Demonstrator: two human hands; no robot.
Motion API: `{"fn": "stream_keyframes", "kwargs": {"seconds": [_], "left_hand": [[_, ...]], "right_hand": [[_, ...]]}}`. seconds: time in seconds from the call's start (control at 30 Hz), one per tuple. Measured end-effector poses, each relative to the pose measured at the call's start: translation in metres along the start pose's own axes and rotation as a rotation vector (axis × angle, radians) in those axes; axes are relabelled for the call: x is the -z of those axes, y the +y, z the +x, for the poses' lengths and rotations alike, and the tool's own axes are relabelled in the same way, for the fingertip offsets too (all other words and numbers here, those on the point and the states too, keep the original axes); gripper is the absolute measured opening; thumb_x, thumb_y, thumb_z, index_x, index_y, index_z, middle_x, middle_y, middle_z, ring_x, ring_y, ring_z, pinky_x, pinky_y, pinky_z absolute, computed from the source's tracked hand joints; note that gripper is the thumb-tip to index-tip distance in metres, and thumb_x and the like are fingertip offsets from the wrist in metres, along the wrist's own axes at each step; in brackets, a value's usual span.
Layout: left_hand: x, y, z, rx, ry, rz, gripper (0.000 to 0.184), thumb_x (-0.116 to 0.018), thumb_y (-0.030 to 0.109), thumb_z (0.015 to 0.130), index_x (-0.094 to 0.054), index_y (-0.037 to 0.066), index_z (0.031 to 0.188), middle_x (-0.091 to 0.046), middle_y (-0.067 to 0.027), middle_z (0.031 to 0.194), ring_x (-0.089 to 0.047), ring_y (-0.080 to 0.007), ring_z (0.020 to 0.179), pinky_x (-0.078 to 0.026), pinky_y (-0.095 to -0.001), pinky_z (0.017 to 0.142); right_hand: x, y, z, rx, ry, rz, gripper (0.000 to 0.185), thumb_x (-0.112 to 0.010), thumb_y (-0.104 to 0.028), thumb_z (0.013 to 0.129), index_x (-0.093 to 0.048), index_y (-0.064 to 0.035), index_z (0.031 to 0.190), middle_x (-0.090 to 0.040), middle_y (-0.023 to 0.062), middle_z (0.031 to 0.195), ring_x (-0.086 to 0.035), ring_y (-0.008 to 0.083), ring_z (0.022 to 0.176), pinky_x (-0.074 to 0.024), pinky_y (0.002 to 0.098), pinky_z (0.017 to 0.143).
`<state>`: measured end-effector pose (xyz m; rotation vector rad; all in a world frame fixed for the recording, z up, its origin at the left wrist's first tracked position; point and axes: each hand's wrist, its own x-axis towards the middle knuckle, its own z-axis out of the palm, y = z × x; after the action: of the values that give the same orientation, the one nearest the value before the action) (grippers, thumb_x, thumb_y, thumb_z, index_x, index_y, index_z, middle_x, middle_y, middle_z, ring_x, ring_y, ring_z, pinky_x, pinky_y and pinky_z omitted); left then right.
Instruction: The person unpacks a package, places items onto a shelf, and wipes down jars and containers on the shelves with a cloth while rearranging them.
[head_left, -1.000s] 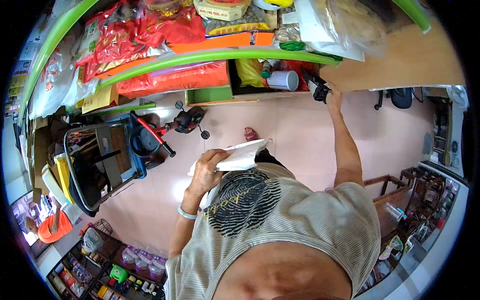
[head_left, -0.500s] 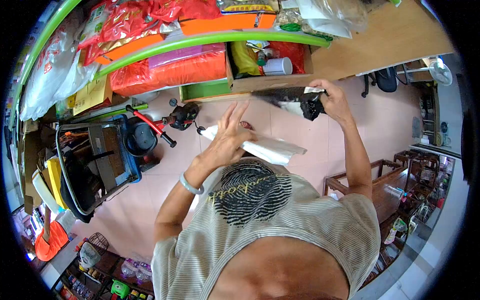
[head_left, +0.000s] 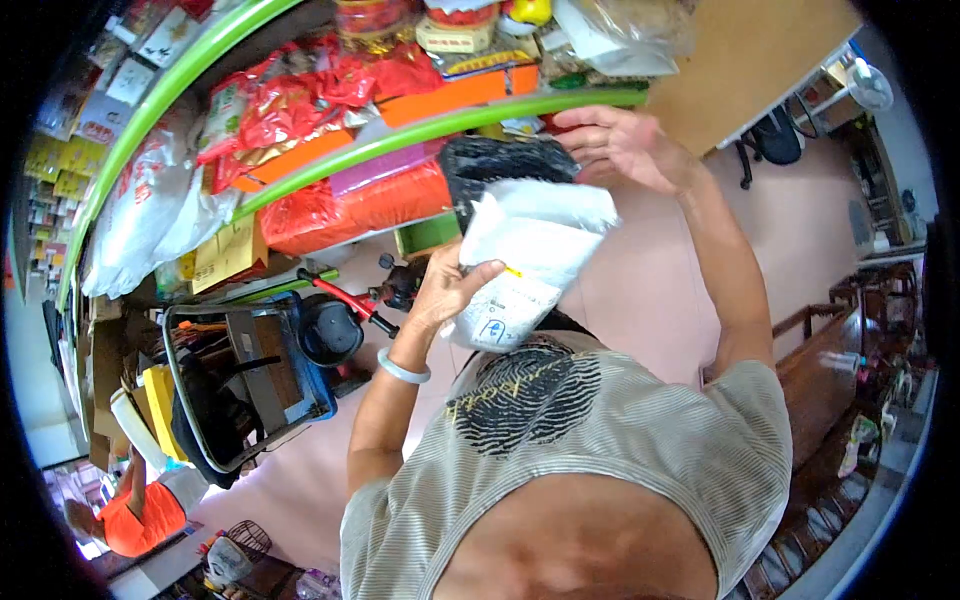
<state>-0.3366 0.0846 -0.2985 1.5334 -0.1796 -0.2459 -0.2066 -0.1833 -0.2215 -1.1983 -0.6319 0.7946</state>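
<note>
A flat white plastic packet with blue handwriting and a small yellow mark hangs before my chest. My left hand, a pale bangle on its wrist, is closed on the packet's left edge with the thumb across the front. A crumpled black plastic bag shows behind and above the packet; whether my left fingers also hold it is hidden. My right hand is raised at the upper right of the packet, fingers stretched out and holding nothing.
Shelves with a green edge carry red bags and other goods. At the left stand a blue-framed cart and a red-handled scooter. A person in an orange top is at the lower left. Wooden furniture stands right.
My right hand has let go of the black bag and opened. The bag is now behind the white packet, which my left hand has raised and turned face up. The view has shifted toward the left.
</note>
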Motion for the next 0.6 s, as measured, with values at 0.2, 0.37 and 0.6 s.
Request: {"fn": "stream_keyframes", "kwargs": {"seconds": [0.2,0.37,0.6], "left_hand": [[0.012,0.004,0.007,-0.021,0.193,-0.302,0.029,-0.059,0.020,0.086,-0.057,-0.002,0.105,-0.063,-0.0062,0.089,-0.059,-0.0092,0.076,-0.049,-0.0245,0.064],[0.008,0.004,0.013,-0.033,0.291,-0.340,0.033,-0.056,0.024,0.088,-0.055,-0.003,0.107,-0.063,-0.0076,0.091,-0.059,-0.0103,0.076,-0.049,-0.0244,0.063],[0.004,-0.013,0.007,-0.061,0.385,-0.157,0.037,-0.064,0.020,0.081,-0.056,-0.007,0.105,-0.062,-0.0132,0.096,-0.060,-0.0173,0.084,-0.049,-0.0298,0.073]], "right_hand": [[-0.033,0.057,0.017,0.131,0.045,-0.229,0.104,-0.067,-0.065,0.062,-0.031,0.0031,0.132,-0.043,0.0200,0.129,-0.041,0.0273,0.120,-0.0355,0.0396,0.097],[-0.070,0.083,0.036,0.087,0.414,-0.416,0.082,-0.069,-0.052,0.070,-0.042,0.0042,0.124,-0.053,0.0179,0.116,-0.051,0.0262,0.107,-0.0394,0.0378,0.093],[-0.083,0.090,0.032,0.270,0.482,-0.393,0.057,-0.067,-0.030,0.079,-0.048,0.0030,0.121,-0.057,0.0178,0.110,-0.054,0.0234,0.102,-0.0425,0.0372,0.089]]}}
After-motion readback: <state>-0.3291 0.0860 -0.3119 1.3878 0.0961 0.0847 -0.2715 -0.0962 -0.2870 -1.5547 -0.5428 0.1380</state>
